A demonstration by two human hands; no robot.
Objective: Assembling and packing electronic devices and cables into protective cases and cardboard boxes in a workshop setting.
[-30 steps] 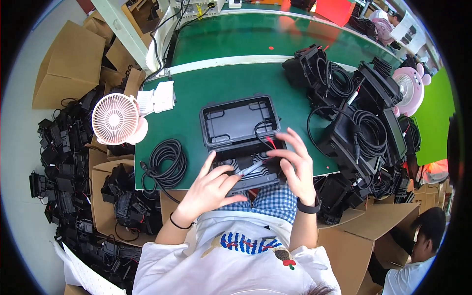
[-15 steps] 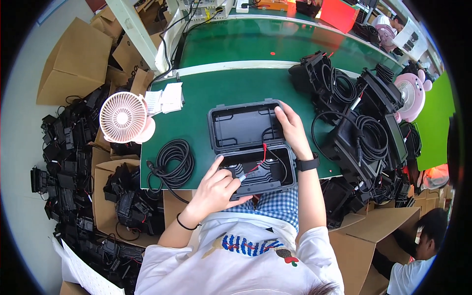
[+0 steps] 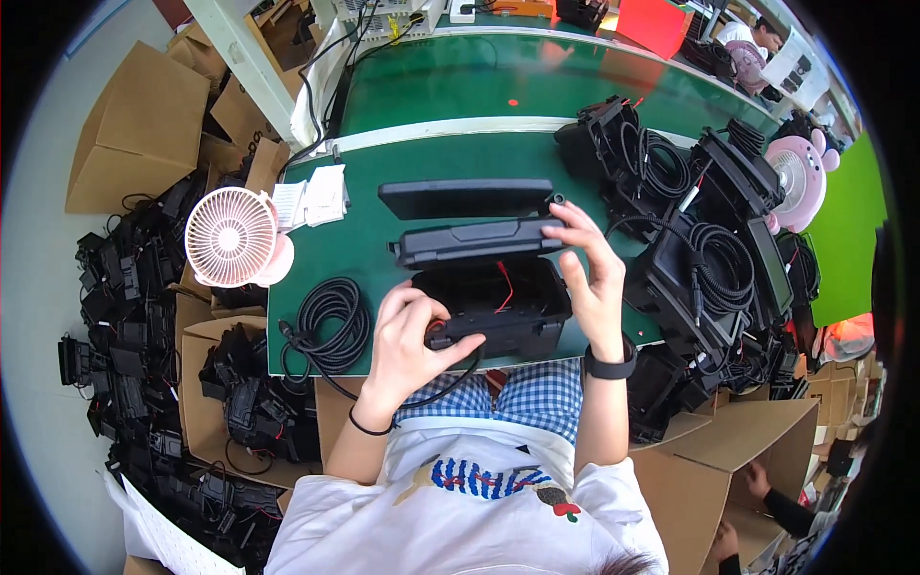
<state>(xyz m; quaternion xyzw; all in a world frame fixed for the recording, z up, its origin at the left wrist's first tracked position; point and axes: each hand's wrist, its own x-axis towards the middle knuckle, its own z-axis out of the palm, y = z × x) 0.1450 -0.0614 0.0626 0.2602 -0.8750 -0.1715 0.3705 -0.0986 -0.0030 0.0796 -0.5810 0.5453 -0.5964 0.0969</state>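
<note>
A black plastic box (image 3: 522, 331) is at the near edge of the green table, its lid (image 3: 479, 241) raised and seen nearly edge-on. Behind the lid lies a flat black panel (image 3: 465, 198); whether it is joined to the box I cannot tell. A thin red wire (image 3: 505, 287) shows in the dark inside. My left hand (image 3: 412, 331) grips the box's near left corner, where a black cable comes out beneath it. My right hand (image 3: 592, 264) holds the lid's right end, fingertips on it and thumb lower down. A coiled black cable (image 3: 333, 321) lies left of the box.
Left are a pink fan (image 3: 230, 238), white papers (image 3: 326, 195) and a carton (image 3: 203, 359) of black parts. Black boxes with coiled cables (image 3: 719, 268) crowd the right, beside another pink fan (image 3: 797, 182). At lower right, another person's hands (image 3: 757, 479) touch an open carton (image 3: 690, 470).
The box has tilted so its lid, earlier facing up, appears edge-on, and the panel behind it shows. My left hand has moved from the wire connector to the near left corner.
</note>
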